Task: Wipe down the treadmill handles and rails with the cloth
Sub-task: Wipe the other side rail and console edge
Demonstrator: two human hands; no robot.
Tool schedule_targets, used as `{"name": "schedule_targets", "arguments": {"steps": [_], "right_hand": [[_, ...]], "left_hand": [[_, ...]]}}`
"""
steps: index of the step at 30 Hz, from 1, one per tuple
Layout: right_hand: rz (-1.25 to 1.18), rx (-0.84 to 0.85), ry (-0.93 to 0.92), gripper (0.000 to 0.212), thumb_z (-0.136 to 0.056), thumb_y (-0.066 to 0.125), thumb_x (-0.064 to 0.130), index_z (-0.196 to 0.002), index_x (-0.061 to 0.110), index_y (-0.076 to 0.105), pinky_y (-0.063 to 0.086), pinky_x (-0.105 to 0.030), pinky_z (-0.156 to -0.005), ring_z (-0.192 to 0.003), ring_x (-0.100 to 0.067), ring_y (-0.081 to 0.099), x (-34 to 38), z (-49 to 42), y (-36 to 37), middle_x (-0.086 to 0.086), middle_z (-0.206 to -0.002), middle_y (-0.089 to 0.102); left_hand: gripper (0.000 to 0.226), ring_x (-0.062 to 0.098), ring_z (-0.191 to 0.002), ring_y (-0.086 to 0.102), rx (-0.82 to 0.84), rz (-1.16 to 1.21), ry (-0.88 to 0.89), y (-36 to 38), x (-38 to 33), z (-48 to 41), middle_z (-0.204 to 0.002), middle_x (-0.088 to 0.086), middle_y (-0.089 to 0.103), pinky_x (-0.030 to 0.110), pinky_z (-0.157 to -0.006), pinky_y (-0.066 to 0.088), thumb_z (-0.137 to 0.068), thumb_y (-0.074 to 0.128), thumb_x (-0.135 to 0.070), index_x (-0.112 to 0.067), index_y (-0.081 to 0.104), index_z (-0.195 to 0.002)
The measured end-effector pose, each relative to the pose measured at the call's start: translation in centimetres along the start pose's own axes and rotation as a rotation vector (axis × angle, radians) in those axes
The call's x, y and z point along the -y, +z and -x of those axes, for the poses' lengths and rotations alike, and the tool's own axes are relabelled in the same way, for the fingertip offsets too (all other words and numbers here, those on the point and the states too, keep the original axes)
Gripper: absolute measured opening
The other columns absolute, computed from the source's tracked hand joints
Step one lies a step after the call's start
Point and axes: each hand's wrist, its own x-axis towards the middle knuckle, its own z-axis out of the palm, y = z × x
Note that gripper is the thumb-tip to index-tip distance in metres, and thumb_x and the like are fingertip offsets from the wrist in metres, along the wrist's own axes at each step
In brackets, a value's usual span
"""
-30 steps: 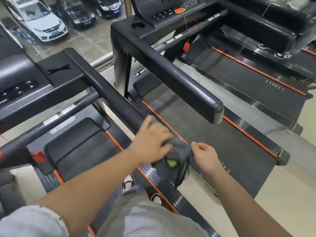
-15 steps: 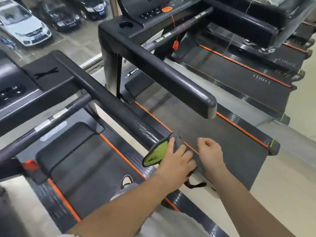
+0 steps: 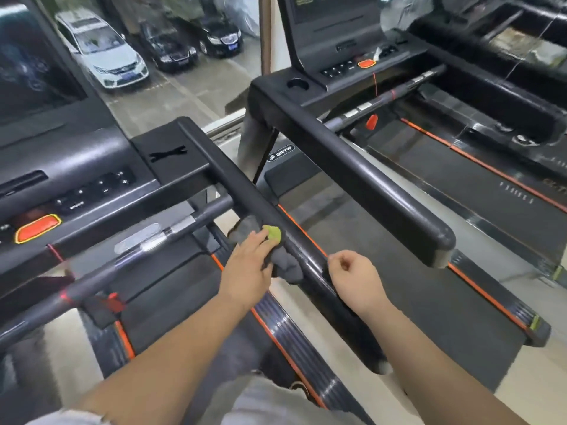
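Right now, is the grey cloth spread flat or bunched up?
Bunched up: the grey cloth with a yellow-green patch lies crumpled against the black padded handrail, pressed there under the left hand.

Far left, through the window: white car (image 3: 101, 50), then two dark cars (image 3: 167, 46) parked to its right. Near left, orange-red button (image 3: 38, 228) on a console. Farther right, round cup holder (image 3: 297, 84), second orange button (image 3: 366, 63), red clip (image 3: 372, 122) hanging on a cord. Near right, tan floor (image 3: 537, 378).
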Motion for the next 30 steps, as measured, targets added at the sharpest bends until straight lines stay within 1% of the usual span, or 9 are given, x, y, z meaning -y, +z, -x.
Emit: {"name": "schedule_targets", "arguments": {"steps": [4,6,8,12,16,19,22,26,30], "right_hand": [[0.087,0.003,-0.125,0.028,-0.094,0.049,0.017,-0.068,0.008,0.042,0.035,-0.037,-0.054,-0.058,-0.012,0.025,2.7,-1.0,1.6,0.001,-0.059,0.033],[0.083,-0.027,-0.1,0.03,-0.095,0.051,0.017,-0.066,0.011,0.048,0.036,-0.034,-0.06,-0.061,-0.012,0.038,3.1,-1.1,1.9,0.004,-0.059,0.045],[0.075,-0.057,-0.053,0.029,-0.096,0.053,0.017,-0.069,0.012,0.059,0.039,-0.032,-0.07,-0.08,-0.014,0.053,3.3,-1.0,2.1,0.003,-0.07,0.06],[0.008,-0.134,0.009,0.022,-0.099,0.056,0.017,-0.082,0.01,0.068,0.038,-0.028,-0.077,-0.091,-0.014,0.058,3.1,-0.4,2.0,0.015,-0.08,0.06],[-0.057,-0.208,0.054,0.015,-0.098,0.058,0.018,-0.098,0.026,0.071,0.033,-0.003,-0.078,-0.097,-0.002,0.054,2.2,1.1,1.6,0.016,-0.099,0.061],[-0.118,-0.281,0.098,0.014,-0.098,0.06,0.019,-0.099,0.03,0.07,0.036,-0.015,-0.087,-0.1,-0.003,0.056,0.6,3.0,0.7,0.013,-0.105,0.063],[-0.172,-0.342,0.141,0.015,-0.099,0.061,0.021,-0.097,0.035,0.066,0.038,-0.019,-0.087,-0.101,-0.004,0.056,-0.7,4.9,-0.6,0.014,-0.104,0.063],[-0.18,-0.372,0.164,0.013,-0.099,0.06,0.02,-0.103,0.025,0.072,0.042,-0.027,-0.092,-0.105,-0.011,0.06,-2.8,6.5,-2.8,0.007,-0.108,0.067],[-0.22,-0.402,0.213,0.015,-0.1,0.06,0.021,-0.105,0.018,0.074,0.047,-0.036,-0.098,-0.109,-0.019,0.064,-6.2,8.7,-6.3,0.001,-0.107,0.072]], "left_hand": [[0.067,0.021,-0.158,0.018,0.027,0.16,-0.021,-0.1,0.5,-1.4,-0.168,-0.005,0.028,0.04,-0.125,0.028,-0.094,0.06,-0.001,-0.027,0.046,-0.154],[0.065,0.025,-0.158,0.016,0.016,0.174,0.033,-0.6,0.7,-3.1,-0.169,-0.004,0.027,0.043,-0.125,0.026,-0.094,0.06,-0.001,-0.025,0.047,-0.153],[0.058,0.028,-0.158,0.018,0.021,0.106,0.083,-1.5,1.4,-5.4,-0.166,-0.004,0.032,0.051,-0.125,0.023,-0.095,0.063,-0.007,-0.024,0.051,-0.149],[0.037,0.018,-0.154,0.025,0.016,-0.029,0.158,-2.9,3.0,-10.1,-0.153,-0.011,0.048,0.057,-0.124,0.016,-0.099,0.059,-0.03,-0.03,0.057,-0.136],[0.023,0.018,-0.145,0.038,-0.038,-0.147,0.04,-2.9,1.9,-13.7,-0.127,-0.002,0.065,0.057,-0.124,0.008,-0.093,0.054,-0.036,-0.028,0.065,-0.111],[0.025,0.024,-0.126,0.055,-0.017,-0.167,-0.013,-2.0,-0.8,-12.4,-0.108,0.001,0.068,0.054,-0.125,0.007,-0.089,0.047,-0.041,-0.027,0.065,-0.098],[0.032,0.022,-0.108,0.063,0.042,-0.13,0.167,0.9,-5.0,-7.2,-0.097,-0.004,0.07,0.045,-0.125,0.005,-0.085,0.044,-0.048,-0.027,0.065,-0.097],[0.03,0.013,-0.11,0.06,0.237,0.016,0.349,5.4,-11.4,1.2,-0.1,-0.01,0.066,0.039,-0.127,-0.001,-0.09,0.043,-0.047,-0.031,0.064,-0.104],[0.027,0.011,-0.118,0.051,0.429,0.262,0.332,6.7,-17.7,7.5,-0.11,-0.004,0.073,0.038,-0.129,0.008,-0.099,0.047,-0.042,-0.03,0.065,-0.115]]}}
